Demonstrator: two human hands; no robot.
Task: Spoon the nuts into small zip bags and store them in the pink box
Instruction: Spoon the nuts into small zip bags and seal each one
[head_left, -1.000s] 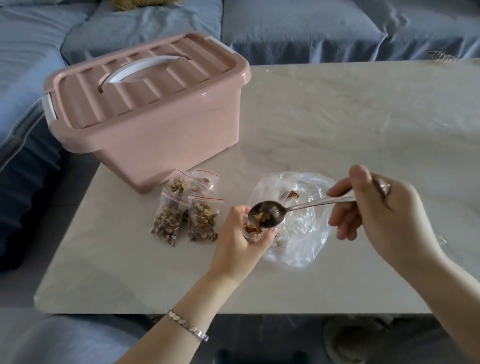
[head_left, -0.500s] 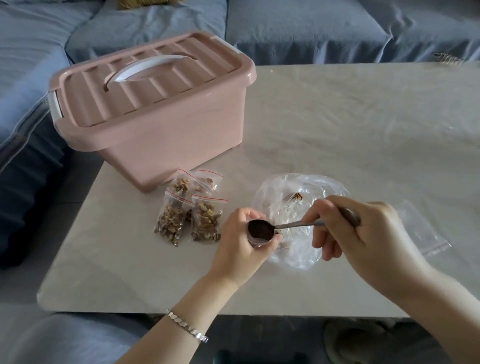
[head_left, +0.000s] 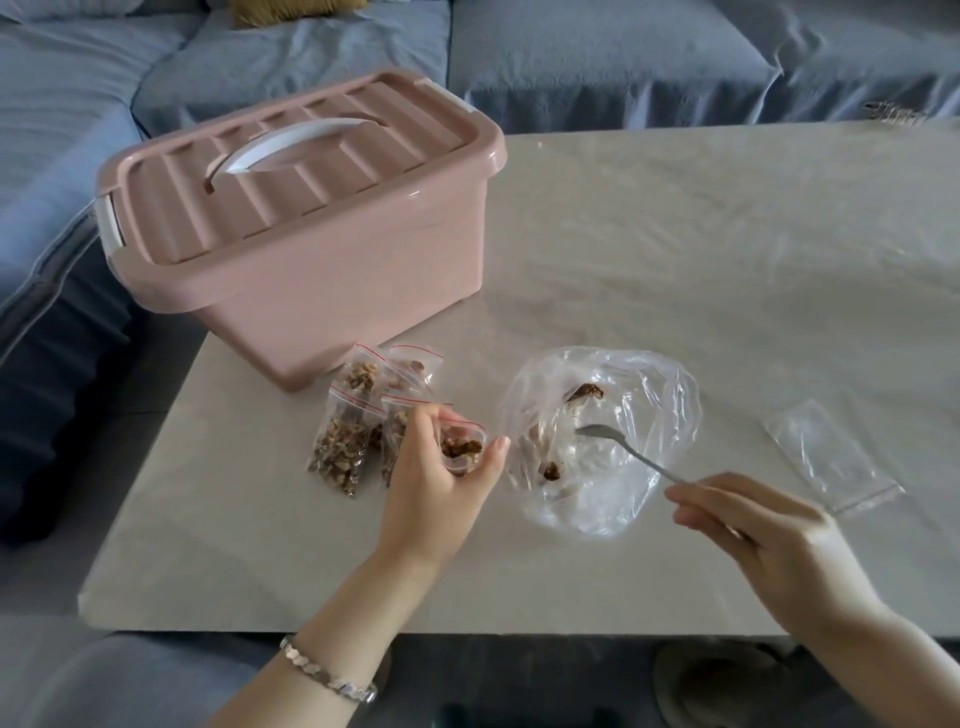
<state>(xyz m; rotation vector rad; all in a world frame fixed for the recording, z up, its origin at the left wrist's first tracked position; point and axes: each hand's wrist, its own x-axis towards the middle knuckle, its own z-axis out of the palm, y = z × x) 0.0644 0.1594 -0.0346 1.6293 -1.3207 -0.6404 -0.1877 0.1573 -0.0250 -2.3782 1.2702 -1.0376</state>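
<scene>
Currently the table (head_left: 727, 260) carries all the items. The pink box (head_left: 311, 270) stands at its far left corner with the lid on. The large clear bag (head_left: 639, 483) lies open near the middle of the near edge and holds only a few nuts (head_left: 550, 470). A cluster of filled zip bags (head_left: 340, 447) lies between the box and the near edge. An empty zip bag (head_left: 831, 462) lies flat toward the right side.

The step in hand appears to be scooping the last nuts.

1. Slide the spoon (head_left: 623, 449) under each piece from the side. The thin plastic will likely shift, so push toward a fold.
2. Keep the mouth of the small zip bag (head_left: 462, 449) round and close to the clear bag's left rim.
3. Leave room below the zip strip, so that it should seal.

The left hand (head_left: 436, 488) has its fingers and thumb curled round the small zip bag and holds its mouth upward, with nuts visible inside. The right hand (head_left: 769, 535) pinches the end of the spoon handle between thumb and fingers. The spoon bowl is over the inside of the clear bag and looks empty. Whether it touches the plastic cannot be told.

The nearest loose nuts lie between the left thumb and the spoon bowl, near the thumb and well apart from the right fingers.
</scene>
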